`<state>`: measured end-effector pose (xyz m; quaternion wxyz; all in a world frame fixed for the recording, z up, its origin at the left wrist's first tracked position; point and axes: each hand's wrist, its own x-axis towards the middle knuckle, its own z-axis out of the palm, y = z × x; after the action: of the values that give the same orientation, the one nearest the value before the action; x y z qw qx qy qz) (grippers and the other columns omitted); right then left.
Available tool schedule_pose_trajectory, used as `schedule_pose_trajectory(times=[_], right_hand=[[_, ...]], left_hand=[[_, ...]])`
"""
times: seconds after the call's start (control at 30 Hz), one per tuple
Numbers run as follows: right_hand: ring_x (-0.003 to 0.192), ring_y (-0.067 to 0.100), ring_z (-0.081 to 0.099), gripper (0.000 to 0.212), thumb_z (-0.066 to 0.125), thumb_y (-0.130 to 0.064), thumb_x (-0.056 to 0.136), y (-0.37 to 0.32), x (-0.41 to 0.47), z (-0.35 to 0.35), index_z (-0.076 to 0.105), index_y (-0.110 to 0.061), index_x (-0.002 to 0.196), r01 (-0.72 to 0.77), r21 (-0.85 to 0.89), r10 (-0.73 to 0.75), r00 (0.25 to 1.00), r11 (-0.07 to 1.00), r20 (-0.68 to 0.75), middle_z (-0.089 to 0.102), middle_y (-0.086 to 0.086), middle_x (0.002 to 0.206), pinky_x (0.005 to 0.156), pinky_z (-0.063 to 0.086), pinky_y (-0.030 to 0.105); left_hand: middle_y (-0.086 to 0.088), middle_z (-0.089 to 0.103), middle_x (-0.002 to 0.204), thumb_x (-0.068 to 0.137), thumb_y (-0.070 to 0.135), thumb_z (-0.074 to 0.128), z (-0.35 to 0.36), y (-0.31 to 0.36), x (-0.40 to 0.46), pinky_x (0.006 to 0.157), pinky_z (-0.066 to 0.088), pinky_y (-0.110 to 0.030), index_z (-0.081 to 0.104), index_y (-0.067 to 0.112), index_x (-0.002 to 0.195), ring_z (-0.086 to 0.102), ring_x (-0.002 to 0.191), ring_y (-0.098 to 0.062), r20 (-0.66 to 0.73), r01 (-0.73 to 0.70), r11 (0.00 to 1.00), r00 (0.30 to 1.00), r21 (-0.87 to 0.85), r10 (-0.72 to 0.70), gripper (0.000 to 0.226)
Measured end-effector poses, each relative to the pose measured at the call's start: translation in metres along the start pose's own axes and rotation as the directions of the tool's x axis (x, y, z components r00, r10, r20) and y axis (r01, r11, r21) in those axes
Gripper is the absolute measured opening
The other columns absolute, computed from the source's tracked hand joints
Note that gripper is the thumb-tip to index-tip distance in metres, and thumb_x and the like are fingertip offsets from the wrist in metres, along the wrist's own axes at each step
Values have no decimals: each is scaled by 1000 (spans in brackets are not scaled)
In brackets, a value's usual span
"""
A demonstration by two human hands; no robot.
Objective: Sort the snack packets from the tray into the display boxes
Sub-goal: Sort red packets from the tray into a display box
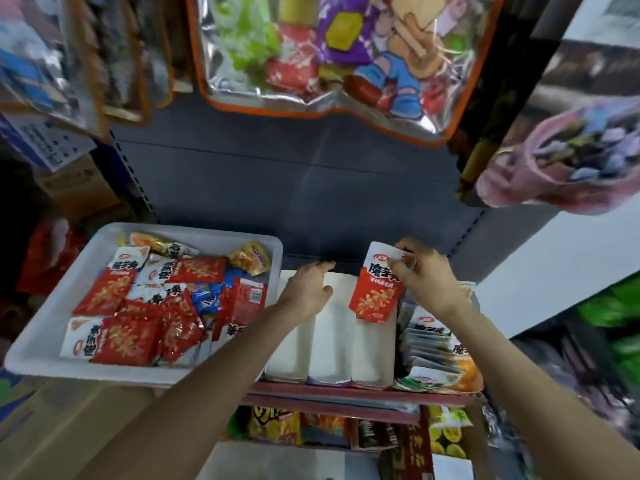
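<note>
One red-and-white snack packet (pixel 377 284) stands lengthwise, white end up, pinched by the right hand (pixel 427 277); left hand (pixel 308 289) spread on white display boxes (pixel 332 344).

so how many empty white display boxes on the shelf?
3, side by side: left box under the left hand, middle box, right box below the held packet. Back ends partly hidden.

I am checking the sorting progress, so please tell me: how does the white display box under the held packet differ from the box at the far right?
The white display box looks empty; the far-right box holds a row of packets. The right hand holds a red and white packet over the first; nothing hangs over the second. Both sit on the same shelf.
</note>
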<state>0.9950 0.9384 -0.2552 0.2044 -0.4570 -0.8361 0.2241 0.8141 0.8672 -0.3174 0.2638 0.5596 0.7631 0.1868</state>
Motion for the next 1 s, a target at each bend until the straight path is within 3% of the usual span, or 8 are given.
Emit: schedule_pose_trajectory(times=[0.2,0.33,0.5,0.57,0.67,0.83,0.9,1.0], right_hand=[[68,27,55,7,58,-11,85,5,6,-7,53,-14,85,22,-19,-22,999,1000,23,58,6,72,58,37,30],[67,30,53,8,56,-11,82,10,2,2,54,-14,90,25,-88,-19,998,996,61,56,8,70,61,43,36],[60,17,50,10,53,-12,89,8,9,12,56,-13,98,20,-49,-12,987,999,157,54,1,67,50,35,17],[60,16,51,8,52,-12,90,6,11,15,57,-12,96,50,-54,-41,985,997,167,55,1,68,48,32,19],[66,20,55,9,54,-11,90,10,8,20,59,-8,97,27,-31,-25,997,999,67,57,2,74,51,31,22],[67,13,51,10,55,-11,92,16,-2,22,59,-4,97,4,45,-2,999,999,-40,57,1,81,52,36,6],[71,16,51,9,57,-10,90,16,-1,23,60,-4,96,24,20,-23,999,1000,-45,56,1,82,52,32,14],[73,18,52,10,54,-11,90,17,2,25,59,-13,98,1,-138,11,997,990,79,59,2,84,57,29,24]], left_hand=[[-7,39,147,93,13,51,4,3,1,109,31,-31,40,14,141,37,134,-23,-21,-3,998,1000,64,4,49],[-5,41,145,93,9,51,6,3,0,108,33,-31,44,13,138,40,132,-23,-32,-5,999,999,49,7,46],[-5,42,145,92,3,51,9,2,0,108,32,-28,45,15,138,40,132,-22,-49,9,999,999,41,-7,48],[-5,42,145,92,4,51,10,1,1,108,32,-28,45,15,138,40,132,-22,-48,16,999,999,37,-14,48],[-4,41,145,92,4,52,10,1,2,108,33,-28,45,16,138,40,132,-21,-49,18,999,999,27,-16,48],[-4,41,145,91,3,52,11,1,-1,109,33,-28,45,15,138,39,133,-21,-52,21,1000,998,16,-20,49],[-5,41,145,91,2,52,11,1,0,109,33,-29,45,15,138,40,132,-22,-50,19,1000,999,14,-19,49],[-4,41,145,91,2,52,10,1,0,109,33,-29,45,15,138,40,132,-22,-50,20,1000,999,14,-19,49]])
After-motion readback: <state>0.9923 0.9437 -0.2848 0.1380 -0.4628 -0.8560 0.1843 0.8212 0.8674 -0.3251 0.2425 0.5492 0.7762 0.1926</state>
